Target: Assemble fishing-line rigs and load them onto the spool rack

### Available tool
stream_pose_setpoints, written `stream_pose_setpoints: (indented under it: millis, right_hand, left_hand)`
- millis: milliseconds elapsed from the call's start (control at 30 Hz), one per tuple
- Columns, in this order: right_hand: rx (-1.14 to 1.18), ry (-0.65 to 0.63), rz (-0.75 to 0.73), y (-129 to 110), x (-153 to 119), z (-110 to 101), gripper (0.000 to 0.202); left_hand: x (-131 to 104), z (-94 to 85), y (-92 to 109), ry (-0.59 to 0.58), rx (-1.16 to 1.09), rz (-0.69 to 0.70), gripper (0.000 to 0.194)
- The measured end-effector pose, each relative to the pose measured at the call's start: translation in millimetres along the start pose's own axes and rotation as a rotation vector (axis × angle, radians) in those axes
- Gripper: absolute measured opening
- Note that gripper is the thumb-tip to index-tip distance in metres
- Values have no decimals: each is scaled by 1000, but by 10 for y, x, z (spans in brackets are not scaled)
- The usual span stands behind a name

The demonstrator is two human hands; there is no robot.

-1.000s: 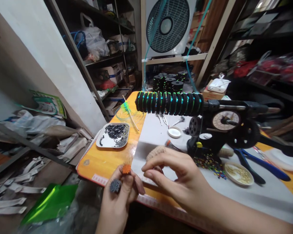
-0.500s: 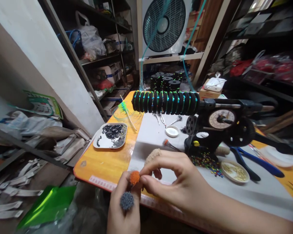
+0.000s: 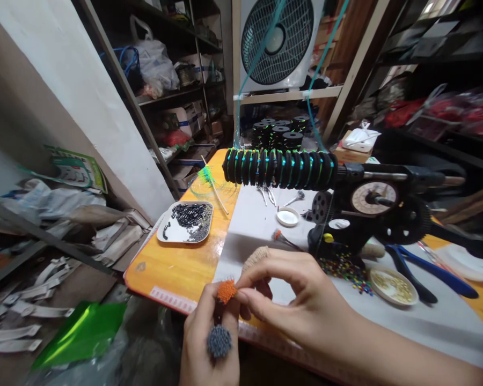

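Observation:
Near the bottom centre, my left hand is closed around bundles of fine strands. One bundle ends in a round orange tip cluster that stands out at the top of the fist. Lower down, a similar grey tip cluster shows between the fingers. My right hand has thumb and forefinger pinched together at the right edge of the orange tips; whatever lies in the pinch is too small to make out. Beige wrapping covers one of its fingers. Beyond my hands, another orange-tipped bundle rests on the white sheet.
A hand-cranked winder carries a row of black rings above the table. To the left stands a white tray of small black pieces. Coloured beads, a dish and blue-handled pliers lie on the right.
The whole view has shifted slightly, so things appear a little further right. Both hands keep nearly the same pose, with the right pinch still at the orange tips.

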State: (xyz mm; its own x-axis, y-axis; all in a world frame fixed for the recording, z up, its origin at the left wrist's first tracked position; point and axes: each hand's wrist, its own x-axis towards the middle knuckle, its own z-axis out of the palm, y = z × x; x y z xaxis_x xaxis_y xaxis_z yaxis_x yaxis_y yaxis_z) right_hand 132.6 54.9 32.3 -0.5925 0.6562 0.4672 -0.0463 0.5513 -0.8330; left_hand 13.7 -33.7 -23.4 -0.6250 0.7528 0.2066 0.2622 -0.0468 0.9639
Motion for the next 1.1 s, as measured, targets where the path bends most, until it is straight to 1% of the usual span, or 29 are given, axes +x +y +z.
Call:
stream_pose_setpoints:
  millis: [67, 167, 233, 267, 333, 367, 467, 533, 600, 633, 700, 767, 833, 967, 1033, 1100]
  right_hand:
    - [-11, 9, -17, -5, -4, 6, 9]
    - [-17, 12, -62, 0, -6, 5, 10]
    - [-26, 0, -106, 17, -8, -2, 9]
    - [-36, -9, -128, 28, -10, -7, 9]
    - [-70, -25, -158, 52, -16, -16, 8]
    - [-91, -33, -166, 61, -19, -19, 8]
    - [-142, -66, -166, 76, -32, -22, 10]
    - [-152, -86, -166, 74, -41, -20, 11]
    - [-157, -91, -161, 66, -50, -19, 11]
    - [-156, -88, -159, 60, -54, -19, 11]
    - [-149, -83, -146, 46, -59, -20, 11]
    - [-147, -80, -127, 35, -56, -21, 11]
    - [-158, -79, -127, 32, -44, -23, 11]
    - [-255, -55, -245, 46, -16, -34, 11]
    - [-321, -54, -297, 56, -9, -37, 13]
    - [-360, -63, -314, 65, -8, -36, 14]
  left_hand:
    - [-27, 29, 20, 18, -94, -93, 32]
    - [-35, 58, 85, 36, -333, -239, 33]
    - [-14, 54, 130, 81, -452, -287, 32]
    - [1, 45, 147, 87, -490, -271, 31]
    - [33, 19, 166, 93, -530, -184, 28]
    - [47, 4, 170, 115, -535, -135, 27]
    - [74, -35, 170, 177, -491, -23, 23]
    - [79, -51, 171, 187, -465, 23, 23]
    - [79, -63, 177, 191, -466, 32, 23]
    - [78, -68, 181, 197, -474, 14, 24]
    - [76, -81, 188, 196, -505, -69, 26]
    - [80, -100, 187, 158, -558, -176, 25]
    - [91, -124, 172, 81, -615, -254, 24]
    - [123, -165, 118, -79, -677, -323, 22]
    - [133, -175, 98, -118, -687, -349, 23]
    - [136, -178, 91, -125, -687, -368, 24]
